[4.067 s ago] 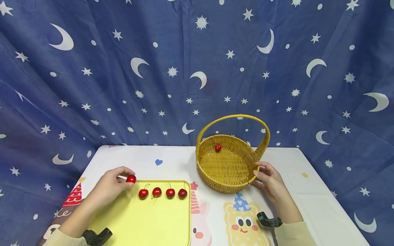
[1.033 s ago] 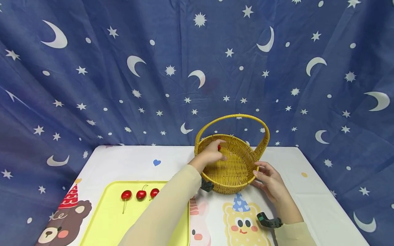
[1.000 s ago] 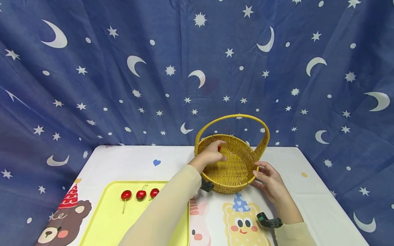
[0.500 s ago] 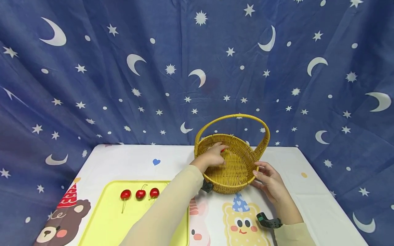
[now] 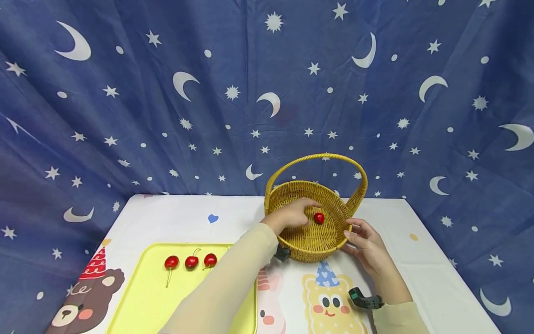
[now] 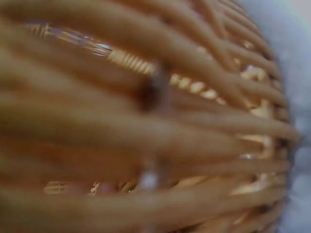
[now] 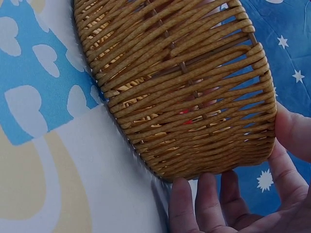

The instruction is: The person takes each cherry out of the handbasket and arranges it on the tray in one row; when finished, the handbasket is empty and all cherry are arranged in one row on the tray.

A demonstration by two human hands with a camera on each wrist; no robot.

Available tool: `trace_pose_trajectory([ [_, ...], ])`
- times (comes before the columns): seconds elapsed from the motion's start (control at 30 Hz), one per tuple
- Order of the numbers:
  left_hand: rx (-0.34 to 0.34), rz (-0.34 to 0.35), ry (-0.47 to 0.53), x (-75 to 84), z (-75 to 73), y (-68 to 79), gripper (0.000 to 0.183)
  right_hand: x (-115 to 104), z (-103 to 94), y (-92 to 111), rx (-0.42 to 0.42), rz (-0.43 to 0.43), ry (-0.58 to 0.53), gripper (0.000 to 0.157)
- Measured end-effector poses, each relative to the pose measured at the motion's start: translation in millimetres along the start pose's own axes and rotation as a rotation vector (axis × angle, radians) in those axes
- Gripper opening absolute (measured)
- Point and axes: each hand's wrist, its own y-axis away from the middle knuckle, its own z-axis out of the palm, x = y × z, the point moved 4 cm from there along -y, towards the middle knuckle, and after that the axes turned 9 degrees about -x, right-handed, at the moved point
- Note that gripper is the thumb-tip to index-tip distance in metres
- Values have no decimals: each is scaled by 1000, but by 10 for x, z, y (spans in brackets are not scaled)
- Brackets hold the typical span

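My left hand reaches inside a woven yellow-brown basket, index finger stretched forward. A red cherry lies on the basket floor beside its fingertips, seemingly not gripped; contact is unclear. Wicker strands fill the left wrist view, blurred, and hide the left hand there. At the basket's right side, my right hand holds the rim between thumb and fingers. From the right wrist, the right hand has its fingers under the wicker wall, and a bit of red shows through the weave.
A yellow tray on the left bears three visible cherries in a row; the left sleeve covers its right part. The basket's tall arched handle rises over the opening. A starry blue curtain stands behind the table.
The cherry held over the tray earlier lies at the row's left end. My left hand went into the basket, and the cherry there shifted right and nearer. The right hand stayed put.
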Motion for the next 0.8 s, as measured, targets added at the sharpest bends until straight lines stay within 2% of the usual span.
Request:
trace_pose_trajectory([
  [0.17,-111,53,-244,95,138,-53,78,-6,-25,15,-5,-8,2,34],
  [0.23,-132,64,-324,121,184,-68,76,-7,-33,24,-5,-11,1,34],
  [0.33,-126,74,-381,144,212,-77,70,-8,-38,31,-8,-14,0,33],
  [0.47,-97,79,-366,139,207,-72,57,-10,-37,34,-8,-15,0,33],
  [0.63,-101,66,-288,117,188,-50,30,-17,-22,24,-5,-13,2,35],
  [0.73,-102,52,-266,103,181,-36,23,-15,-7,14,-6,-13,-4,35],
  [0.8,-78,50,-262,105,165,-22,20,-12,3,10,-6,-9,-7,35],
])
